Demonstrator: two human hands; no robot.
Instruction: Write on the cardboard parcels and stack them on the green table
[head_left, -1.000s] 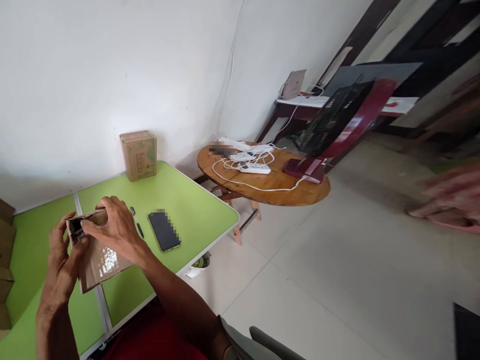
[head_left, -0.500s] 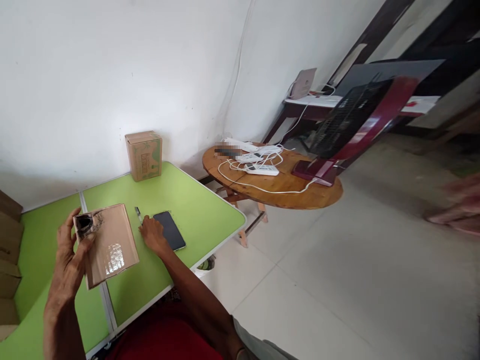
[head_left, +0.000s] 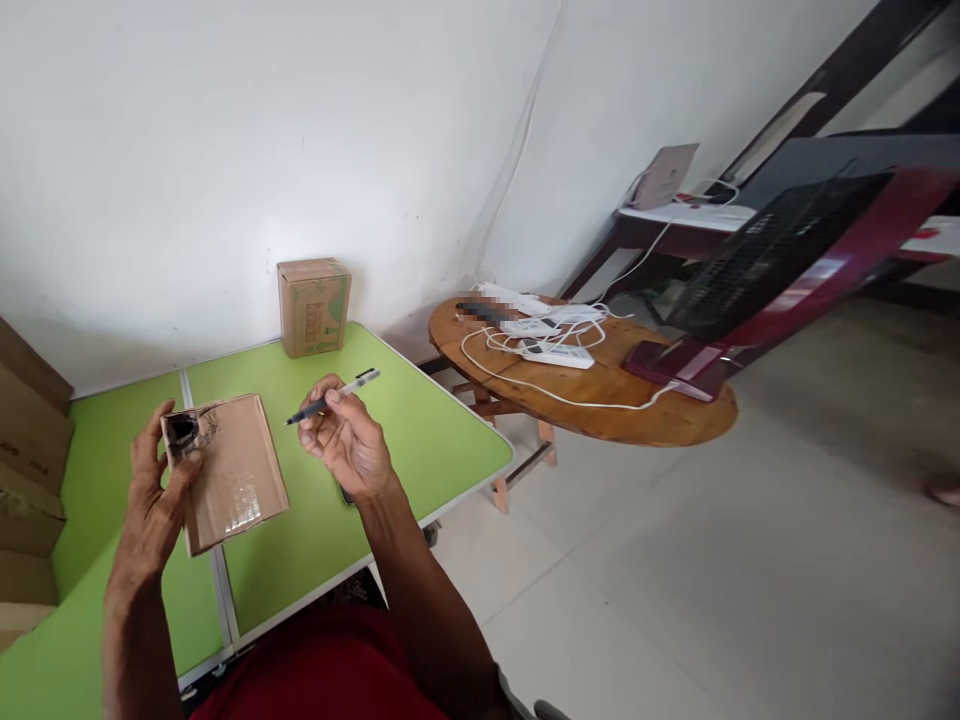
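Observation:
My left hand [head_left: 161,490] grips the left side of a flat cardboard piece [head_left: 240,455], thumb on its face. A dark, ragged hole with scribbled black marks is at its upper left corner, and shiny clear tape covers its lower part. My right hand [head_left: 349,440] is raised above the green table [head_left: 427,430], with its fingers closed on a pen [head_left: 330,397]. The pen's dark tip points left toward the cardboard, apart from it. Beneath my right wrist, only a corner of a phone [head_left: 346,496] shows.
A small cardboard box [head_left: 315,308] stands against the wall. Larger cartons [head_left: 30,430] line the left edge. On a round wooden table [head_left: 525,385] lie white power strips [head_left: 555,353] with tangled cords, beside a dark red fan [head_left: 772,310].
My right hand has lifted the pen off the table and brought it up, tip toward the cardboard. My left hand keeps its hold. The view has shifted slightly left.

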